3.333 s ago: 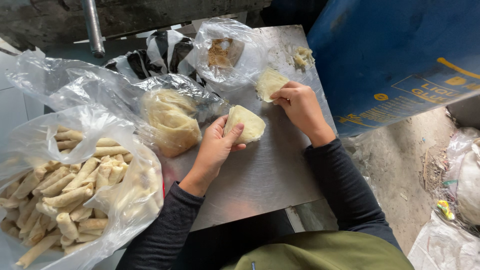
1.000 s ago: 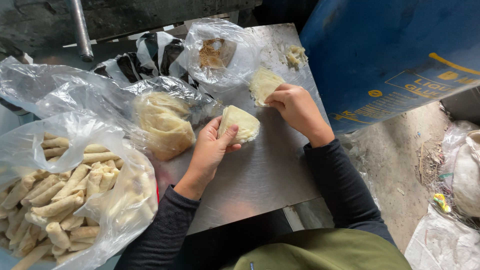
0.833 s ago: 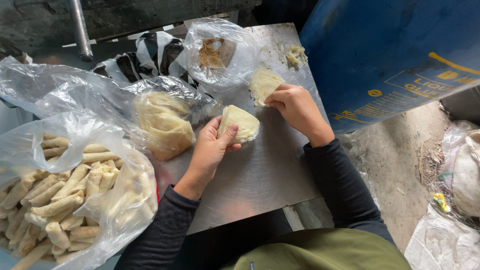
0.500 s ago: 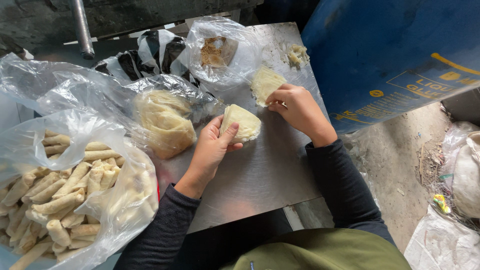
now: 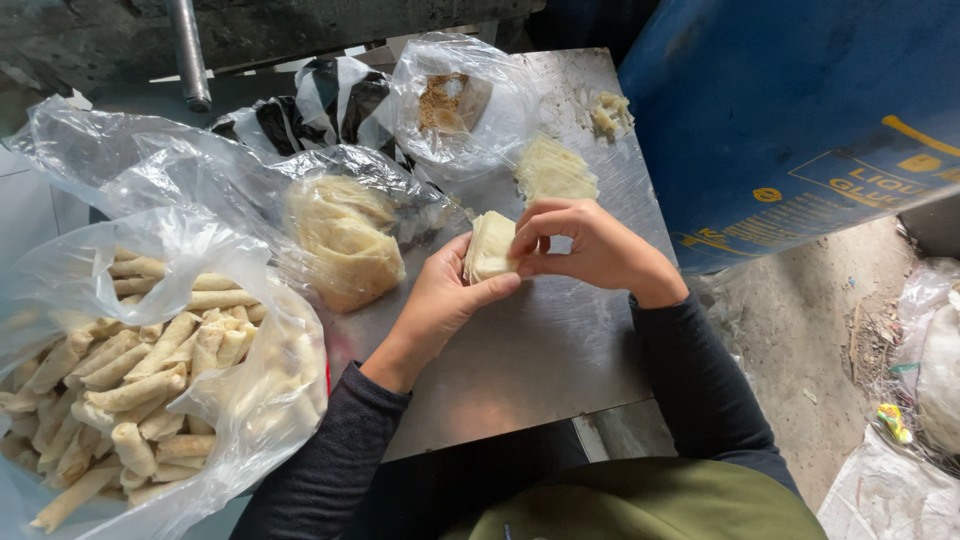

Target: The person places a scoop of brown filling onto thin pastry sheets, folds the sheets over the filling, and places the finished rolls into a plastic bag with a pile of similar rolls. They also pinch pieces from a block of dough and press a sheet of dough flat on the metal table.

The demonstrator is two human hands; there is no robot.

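I'm cupping the wrapper stack [image 5: 490, 247] in my left hand [image 5: 440, 300] while my right hand [image 5: 590, 245] is pinching one sheet, which might tear if yanked.

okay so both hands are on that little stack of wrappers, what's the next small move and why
Probably peel the top sheet free: the left hand cups the stack of wrappers while the right hand pinches its upper edge with its fingertips, above the metal table.

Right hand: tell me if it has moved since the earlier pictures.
Yes. The right hand has left the wrapper pile on the metal table, coming toward the left hand.
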